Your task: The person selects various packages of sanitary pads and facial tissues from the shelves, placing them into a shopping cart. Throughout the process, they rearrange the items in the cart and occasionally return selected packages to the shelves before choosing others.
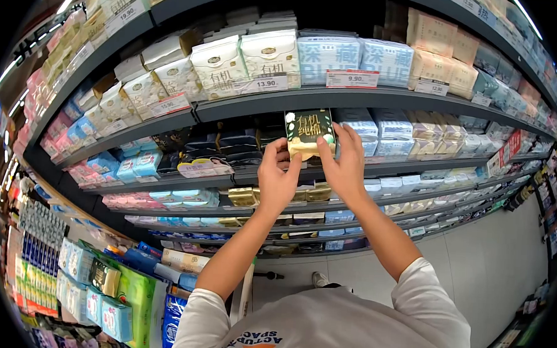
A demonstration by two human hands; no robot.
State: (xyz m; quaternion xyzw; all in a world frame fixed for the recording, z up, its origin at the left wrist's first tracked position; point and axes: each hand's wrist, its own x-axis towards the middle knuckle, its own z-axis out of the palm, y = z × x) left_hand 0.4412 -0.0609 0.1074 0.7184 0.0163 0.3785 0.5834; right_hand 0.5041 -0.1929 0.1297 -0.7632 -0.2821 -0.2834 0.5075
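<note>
I hold a dark green and gold pack (309, 133) with white characters up against the second shelf. My left hand (276, 177) grips its lower left corner from below. My right hand (344, 162) clasps its right side, fingers reaching up along the edge. The pack stands upright in front of a row of dark packs (233, 144) on that shelf. Both forearms stretch up from my white T-shirt at the bottom of the view.
Long store shelves (333, 98) run across the view, filled with white cartons (247, 59), pale blue packs (354, 55) and beige packs (439, 50), with price tags (351, 79) on the edges. A display of colourful packs (105, 291) stands at lower left. The tiled floor (488, 267) lies at right.
</note>
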